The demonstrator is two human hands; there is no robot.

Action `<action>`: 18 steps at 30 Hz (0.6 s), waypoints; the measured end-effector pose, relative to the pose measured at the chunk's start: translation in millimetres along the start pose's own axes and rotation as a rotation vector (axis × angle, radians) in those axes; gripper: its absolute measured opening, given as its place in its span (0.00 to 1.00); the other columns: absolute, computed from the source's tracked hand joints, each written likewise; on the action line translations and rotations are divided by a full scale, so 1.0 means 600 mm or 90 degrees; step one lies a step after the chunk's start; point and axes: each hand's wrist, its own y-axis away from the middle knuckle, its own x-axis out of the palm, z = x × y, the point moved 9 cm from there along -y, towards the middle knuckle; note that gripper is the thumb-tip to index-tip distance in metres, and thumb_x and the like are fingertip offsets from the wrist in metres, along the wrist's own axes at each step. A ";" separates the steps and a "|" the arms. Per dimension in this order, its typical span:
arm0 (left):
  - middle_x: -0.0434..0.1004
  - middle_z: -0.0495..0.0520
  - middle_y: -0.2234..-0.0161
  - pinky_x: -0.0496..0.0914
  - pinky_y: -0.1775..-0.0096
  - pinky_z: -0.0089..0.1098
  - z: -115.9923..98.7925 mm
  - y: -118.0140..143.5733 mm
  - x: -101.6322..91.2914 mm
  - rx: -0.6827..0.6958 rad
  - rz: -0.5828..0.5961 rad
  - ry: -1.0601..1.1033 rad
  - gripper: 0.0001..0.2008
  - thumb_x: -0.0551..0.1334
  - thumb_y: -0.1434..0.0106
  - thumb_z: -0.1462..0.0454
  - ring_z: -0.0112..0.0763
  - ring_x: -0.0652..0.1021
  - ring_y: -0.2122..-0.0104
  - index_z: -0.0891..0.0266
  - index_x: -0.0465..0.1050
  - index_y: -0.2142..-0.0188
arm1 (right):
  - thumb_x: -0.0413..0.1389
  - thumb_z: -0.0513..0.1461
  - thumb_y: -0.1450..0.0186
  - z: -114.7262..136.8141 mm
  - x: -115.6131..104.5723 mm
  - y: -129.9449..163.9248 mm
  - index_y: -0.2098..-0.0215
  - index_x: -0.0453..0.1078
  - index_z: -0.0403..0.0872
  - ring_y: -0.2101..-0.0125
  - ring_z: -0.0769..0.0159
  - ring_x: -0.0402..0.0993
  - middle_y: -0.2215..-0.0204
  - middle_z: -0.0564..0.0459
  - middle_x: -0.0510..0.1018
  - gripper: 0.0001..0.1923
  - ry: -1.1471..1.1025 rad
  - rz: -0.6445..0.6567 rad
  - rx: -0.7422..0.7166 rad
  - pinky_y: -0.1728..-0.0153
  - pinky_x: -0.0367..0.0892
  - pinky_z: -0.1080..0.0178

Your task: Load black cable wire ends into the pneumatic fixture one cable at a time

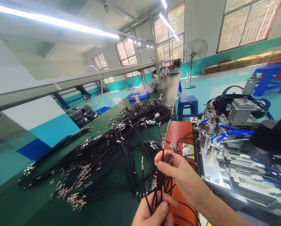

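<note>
At the bottom of the head view, my left hand (154, 212) is closed around a small bunch of black cables (161, 179). Their stripped ends, with orange bands and thin bare wires, point upward. Just above it, my right hand (181, 171) has thumb and fingers closed on the upper part of one or more of these cables. A single cable end (142, 168) sticks up apart on the left of the bunch. To the left, a large pile of black cables (100, 157) with stripped, multicoloured wire ends lies on the green tabletop (117, 205).
On my right stands a metal machine (225, 157) with blue air tubes, beside an orange-red panel (180, 128). Farther along the table are more heaped cables (150, 111) and a blue tray (138, 95). Beyond are a blue stool (188, 105) and a standing fan (192, 56).
</note>
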 end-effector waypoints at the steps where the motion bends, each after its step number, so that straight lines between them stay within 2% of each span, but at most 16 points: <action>1: 0.65 0.46 0.84 0.52 0.80 0.23 0.000 -0.003 0.004 -0.007 0.017 -0.005 0.21 0.64 0.41 0.49 0.17 0.60 0.85 0.67 0.73 0.65 | 0.70 0.46 0.52 0.002 0.009 0.002 0.72 0.75 0.48 0.72 0.69 0.66 0.74 0.58 0.74 0.15 0.014 0.017 0.013 0.68 0.62 0.66; 5: 0.65 0.45 0.85 0.49 0.83 0.22 0.000 -0.010 0.014 -0.006 0.019 -0.007 0.21 0.63 0.40 0.48 0.17 0.59 0.87 0.66 0.71 0.64 | 0.72 0.43 0.57 0.001 0.024 0.001 0.73 0.74 0.46 0.73 0.69 0.68 0.76 0.57 0.75 0.17 0.050 0.024 0.034 0.69 0.64 0.65; 9: 0.67 0.45 0.84 0.49 0.84 0.23 -0.001 -0.009 0.020 -0.025 -0.019 0.004 0.21 0.64 0.42 0.49 0.17 0.60 0.87 0.66 0.70 0.63 | 0.71 0.41 0.54 -0.015 0.018 -0.003 0.76 0.74 0.46 0.77 0.72 0.66 0.80 0.59 0.73 0.13 0.040 0.026 0.042 0.72 0.65 0.67; 13: 0.67 0.45 0.84 0.50 0.83 0.23 -0.008 -0.006 0.025 -0.019 -0.022 0.020 0.21 0.64 0.42 0.49 0.17 0.60 0.87 0.66 0.69 0.64 | 0.69 0.44 0.51 -0.023 0.019 -0.001 0.74 0.77 0.47 0.80 0.72 0.65 0.83 0.60 0.70 0.11 0.030 0.055 0.053 0.78 0.62 0.68; 18: 0.67 0.44 0.84 0.49 0.84 0.22 0.000 -0.008 0.024 -0.020 -0.008 0.026 0.19 0.64 0.41 0.50 0.17 0.59 0.87 0.65 0.67 0.66 | 0.71 0.43 0.57 -0.015 0.019 0.001 0.81 0.72 0.46 0.79 0.71 0.66 0.81 0.59 0.72 0.15 0.044 0.014 0.064 0.78 0.62 0.67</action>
